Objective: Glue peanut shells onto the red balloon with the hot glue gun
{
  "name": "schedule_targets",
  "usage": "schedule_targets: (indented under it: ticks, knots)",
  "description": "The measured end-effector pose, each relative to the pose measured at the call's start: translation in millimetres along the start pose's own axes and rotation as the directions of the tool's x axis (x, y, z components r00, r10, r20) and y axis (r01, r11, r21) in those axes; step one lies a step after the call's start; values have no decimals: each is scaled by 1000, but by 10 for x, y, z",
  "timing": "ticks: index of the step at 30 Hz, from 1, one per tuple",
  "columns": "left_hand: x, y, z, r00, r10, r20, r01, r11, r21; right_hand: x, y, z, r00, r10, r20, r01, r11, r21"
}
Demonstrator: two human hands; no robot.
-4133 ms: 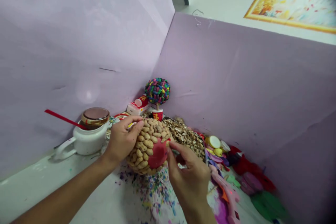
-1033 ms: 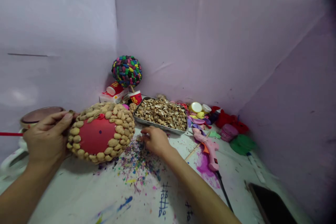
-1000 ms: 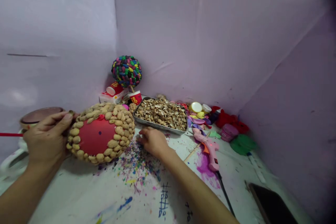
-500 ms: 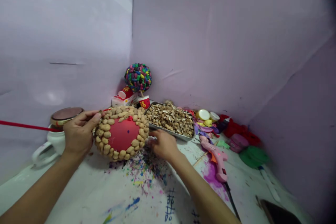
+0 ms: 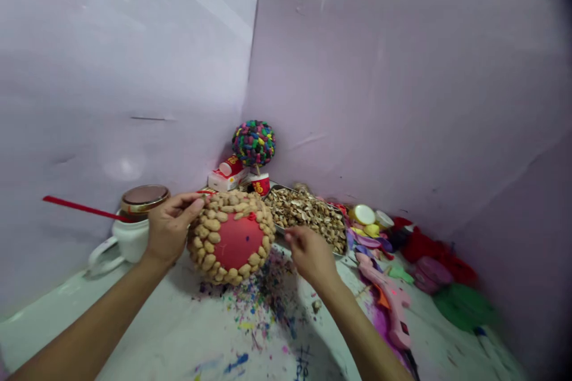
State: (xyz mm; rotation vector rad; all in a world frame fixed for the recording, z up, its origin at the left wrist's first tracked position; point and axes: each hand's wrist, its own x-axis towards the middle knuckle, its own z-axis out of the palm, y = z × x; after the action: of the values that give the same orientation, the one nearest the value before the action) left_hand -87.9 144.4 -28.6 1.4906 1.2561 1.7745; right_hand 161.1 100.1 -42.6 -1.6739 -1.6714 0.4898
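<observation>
A red balloon (image 5: 239,242) is covered around its sides and top with peanut shells (image 5: 210,235), leaving a bare red patch facing the camera. My left hand (image 5: 172,226) holds it at its upper left, with thumb and fingers pinched at the shells. To the right of the ball, my right hand (image 5: 310,256) is raised over the table near the tray, its fingers curled together; whatever they may hold is too small to make out. Behind it lies a metal tray (image 5: 342,254) heaped with broken shells (image 5: 308,211).
A colourful ball (image 5: 254,143) stands in a red cup (image 5: 260,184) at the back. At left is a white mug (image 5: 131,239) with a red strip (image 5: 84,208). A pink glue gun (image 5: 388,294), balloons and a green bundle (image 5: 462,306) lie at right.
The view has shifted up and left. My right hand has moved away from the ball's lower right side. A small shell piece now shows on the table beneath my right forearm.
</observation>
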Motion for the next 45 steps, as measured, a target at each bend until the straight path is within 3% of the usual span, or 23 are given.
schedule_targets:
  ticks: [4, 9, 12, 16, 23, 29, 32, 37, 42, 45]
  knots:
    - [-31, 130, 23, 996, 13, 84, -11, 1000, -22, 84, -179, 61, 999, -42, -1, 39, 933, 356]
    - [-201, 386, -88, 988, 141, 62, -151, 966, 209, -71, -296, 226, 995, -75, 71, 27, 849, 528]
    - [-399, 572, -142, 965, 247, 89, -262, 893, 365, -243, -359, 257, 999, 35, -5, -27, 856, 515]
    - [-585, 715, -136, 900, 397, 180, -431, 749, 504, -425, -446, 273, 988, 122, -96, -68, 897, 436]
    - [-586, 750, -31, 877, 402, 262, -474, 641, 604, -515, -379, 351, 984, 144, -103, -78, 874, 480]
    - [-597, 796, 37, 889, 350, 296, -453, 580, 677, -535, -331, 429, 969, 116, -216, 0, 882, 472]
    - [-566, 806, 42, 900, 313, 304, -436, 593, 677, -541, -322, 446, 969, 112, -218, 10, 872, 490]
    - [-504, 779, 29, 913, 254, 318, -399, 717, 572, -546, -292, 447, 968, 110, -227, 18, 868, 496]
    - [-519, 710, 3, 855, 379, 354, -511, 734, 447, -548, -298, 423, 973, 125, -192, -11, 862, 507]
    - [-506, 683, -29, 852, 439, 287, -523, 752, 402, -548, -321, 399, 978, 137, -159, -34, 851, 524]
